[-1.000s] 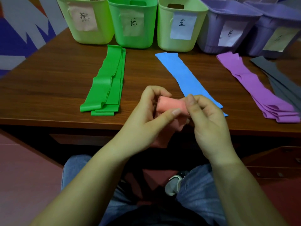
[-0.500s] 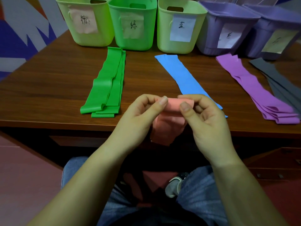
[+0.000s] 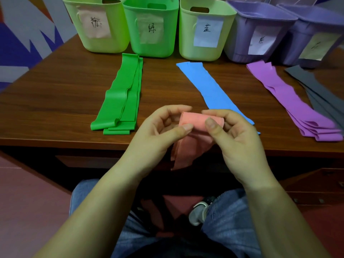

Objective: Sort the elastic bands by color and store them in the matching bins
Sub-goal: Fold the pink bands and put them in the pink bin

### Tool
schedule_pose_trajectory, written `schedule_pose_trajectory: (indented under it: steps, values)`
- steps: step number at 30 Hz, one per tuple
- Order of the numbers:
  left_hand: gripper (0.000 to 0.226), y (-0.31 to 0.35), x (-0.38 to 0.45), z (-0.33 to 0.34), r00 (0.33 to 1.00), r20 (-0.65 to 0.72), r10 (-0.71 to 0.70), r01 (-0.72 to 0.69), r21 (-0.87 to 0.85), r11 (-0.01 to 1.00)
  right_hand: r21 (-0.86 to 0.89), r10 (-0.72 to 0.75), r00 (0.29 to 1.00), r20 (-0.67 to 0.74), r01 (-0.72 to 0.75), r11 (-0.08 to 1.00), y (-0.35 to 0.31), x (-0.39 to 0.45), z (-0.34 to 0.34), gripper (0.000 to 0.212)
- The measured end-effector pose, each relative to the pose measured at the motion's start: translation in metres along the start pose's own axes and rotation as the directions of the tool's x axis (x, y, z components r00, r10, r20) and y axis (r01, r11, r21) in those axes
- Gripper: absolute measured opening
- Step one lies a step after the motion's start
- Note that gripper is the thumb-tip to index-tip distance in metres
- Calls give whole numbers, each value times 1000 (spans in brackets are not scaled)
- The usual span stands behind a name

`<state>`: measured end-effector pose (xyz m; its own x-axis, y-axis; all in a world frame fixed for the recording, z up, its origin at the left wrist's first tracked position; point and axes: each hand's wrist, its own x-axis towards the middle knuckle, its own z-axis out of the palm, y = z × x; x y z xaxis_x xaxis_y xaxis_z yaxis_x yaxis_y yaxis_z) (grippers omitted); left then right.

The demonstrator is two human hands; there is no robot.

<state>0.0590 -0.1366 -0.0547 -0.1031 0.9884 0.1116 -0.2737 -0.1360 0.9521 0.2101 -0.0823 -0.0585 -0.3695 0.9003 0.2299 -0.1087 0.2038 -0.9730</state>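
Head view: the left hand (image 3: 158, 129) and right hand (image 3: 232, 133) are both pinching the rolled top of a pink band (image 3: 197, 121), holding it just above the near edge of the bench (image 3: 55, 101) while its tail is hanging below. To roll well, both thumbs should be keeping the edges aligned and the coil tight before it goes to the pink-labelled bin (image 3: 96, 41), far left.

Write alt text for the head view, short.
Both hands, left hand and right hand, pinch a partly rolled pink band over the desk edge; green bands, blue band and purple bands lie before labelled bins.
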Motion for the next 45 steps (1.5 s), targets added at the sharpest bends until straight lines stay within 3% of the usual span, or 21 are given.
schedule_pose_trajectory:
  steps: [7,12,15,20,26,32,39,45]
  values:
    - [30,4,1,3,995,-96,-34,48,148,988,79,-14,999,39,11,997,0,-3,-1,24]
    - [28,5,0,1,999,-48,-14,18,75,997,29,31,999,37,-33,999,-2,-2,-3,28]
    - [33,3,-2,0,1000,-18,-10,11,51,999,-32,26,1000,4,-26,999,-3,0,-4,19]
    - [35,7,-3,2,996,0,-92,92,36,995,-3,-24,1000,11,24,1000,-3,-1,-2,18]
    - [32,4,0,4,993,-75,-94,97,35,995,17,-50,999,20,49,999,-5,-4,-2,24]
    - [39,3,-1,2,997,-37,-66,65,-21,998,-20,3,1000,-2,-3,1000,-6,-3,-3,24]
    - [40,6,-1,6,990,-58,-129,130,14,991,-8,-51,999,14,52,999,-7,-6,-4,29]
    - [38,5,0,6,994,-90,-64,58,-64,996,-17,0,999,41,1,1000,-8,-5,-5,36]
